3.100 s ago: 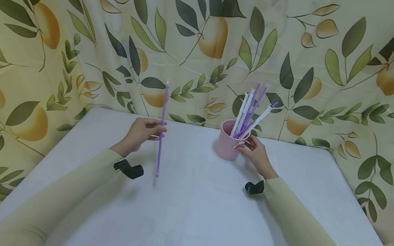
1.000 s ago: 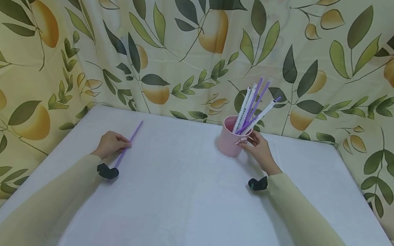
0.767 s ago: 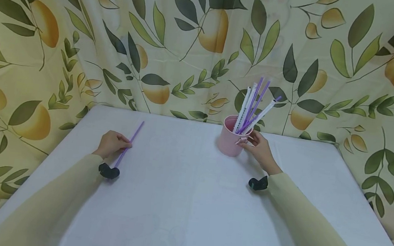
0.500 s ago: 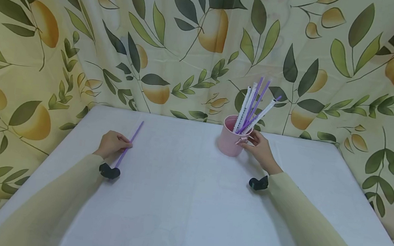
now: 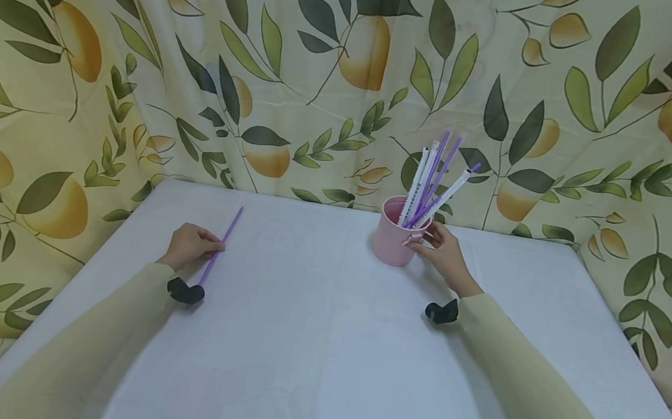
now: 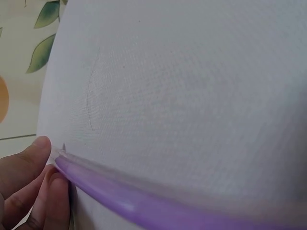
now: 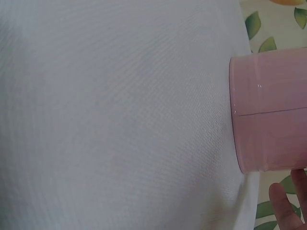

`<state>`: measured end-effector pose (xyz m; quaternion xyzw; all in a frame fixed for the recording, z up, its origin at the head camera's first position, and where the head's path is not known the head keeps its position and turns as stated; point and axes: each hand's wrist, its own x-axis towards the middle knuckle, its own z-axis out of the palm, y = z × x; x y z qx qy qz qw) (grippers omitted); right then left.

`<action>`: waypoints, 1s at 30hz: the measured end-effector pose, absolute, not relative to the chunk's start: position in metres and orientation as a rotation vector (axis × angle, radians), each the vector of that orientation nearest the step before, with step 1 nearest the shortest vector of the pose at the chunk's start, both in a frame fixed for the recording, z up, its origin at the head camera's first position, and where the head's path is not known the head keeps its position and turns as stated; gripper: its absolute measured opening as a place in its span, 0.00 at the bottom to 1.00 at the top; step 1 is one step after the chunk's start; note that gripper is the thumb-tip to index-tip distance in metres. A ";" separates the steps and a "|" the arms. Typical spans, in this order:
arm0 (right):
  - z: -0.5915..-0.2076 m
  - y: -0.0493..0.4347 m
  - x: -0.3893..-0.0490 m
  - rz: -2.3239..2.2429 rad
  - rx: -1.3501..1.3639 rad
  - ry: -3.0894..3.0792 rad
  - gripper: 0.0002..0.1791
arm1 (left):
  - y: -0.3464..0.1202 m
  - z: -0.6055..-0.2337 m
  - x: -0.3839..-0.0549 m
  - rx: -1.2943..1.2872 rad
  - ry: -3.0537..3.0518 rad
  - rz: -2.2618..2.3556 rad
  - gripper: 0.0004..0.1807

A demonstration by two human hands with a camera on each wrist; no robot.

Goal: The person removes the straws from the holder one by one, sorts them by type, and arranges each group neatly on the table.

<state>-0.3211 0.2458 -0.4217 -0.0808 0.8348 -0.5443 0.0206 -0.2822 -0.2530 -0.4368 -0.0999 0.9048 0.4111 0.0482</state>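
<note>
My left hand [image 5: 189, 245] pinches a purple drinking straw [image 5: 233, 222] between thumb and fingertips, at the left of the table. The straw slants low over the white cloth, its near end meeting the wrist camera in the head view. Up close in the left wrist view, the purple straw [image 6: 129, 203] shows a clear wrapper around it. On the right, my right hand [image 5: 444, 255] holds a small pink bucket [image 5: 389, 246] at its rim, by the side lug. Several straws [image 5: 424, 188], purple and white-wrapped, stand leaning in the bucket.
A white cloth-covered table [image 5: 299, 328] lies under both hands. Behind and beside it hangs a curtain [image 5: 333, 120] printed with fruit and leaves. The bucket stands near the table's back edge. A dark camera [image 5: 186, 291] is strapped at each wrist.
Since the oldest frame, my left hand has brought the straw left and down, from upright to slanting low over the table. Over the last second both hands stay almost still.
</note>
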 end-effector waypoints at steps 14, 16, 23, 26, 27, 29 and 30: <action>-0.422 0.245 -0.321 -1.690 -0.253 2.586 0.41 | -0.263 -0.427 -0.280 -0.207 2.533 1.409 0.21; -0.422 0.245 -0.321 -1.694 -0.252 2.582 0.41 | -0.265 -0.425 -0.280 -0.201 2.494 1.424 0.22; -0.422 0.246 -0.323 -1.683 -0.252 2.589 0.40 | -0.271 -0.419 -0.277 -0.133 2.424 1.454 0.24; -0.422 0.246 -0.323 -1.685 -0.254 2.594 0.40 | -0.274 -0.414 -0.274 -0.105 2.403 1.463 0.24; -0.422 0.246 -0.323 -1.685 -0.251 2.595 0.40 | -0.275 -0.412 -0.274 -0.098 2.397 1.468 0.25; -0.422 0.246 -0.323 -1.683 -0.248 2.596 0.41 | -0.276 -0.409 -0.273 -0.086 2.388 1.480 0.25; -0.423 0.246 -0.323 -1.686 -0.248 2.594 0.41 | -0.276 -0.408 -0.273 -0.084 2.389 1.480 0.25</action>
